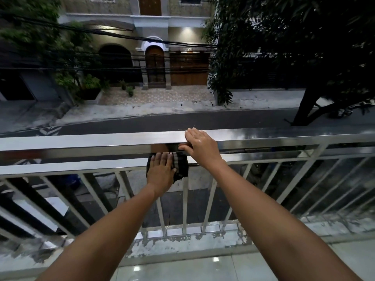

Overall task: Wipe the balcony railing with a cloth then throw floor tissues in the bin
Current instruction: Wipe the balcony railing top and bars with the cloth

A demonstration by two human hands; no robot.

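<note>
Wiping's underway: left hand (161, 173) presses the dark cloth (179, 166) flat-palmed against the lower rail of the railing (81, 141), while right hand (199, 146) rests open on the top rail just above. Next, I'd say, slide the cloth along; no tissues or bin in view.

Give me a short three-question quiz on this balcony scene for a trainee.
1. True or false: the left hand presses the dark striped cloth against the lower rail.
2. Where is the right hand? A) on the top rail B) on the floor tiles C) holding a bin
3. Fill in: the railing is made of shiny ____.

Key: 1 true; 2 A; 3 metal.
</note>
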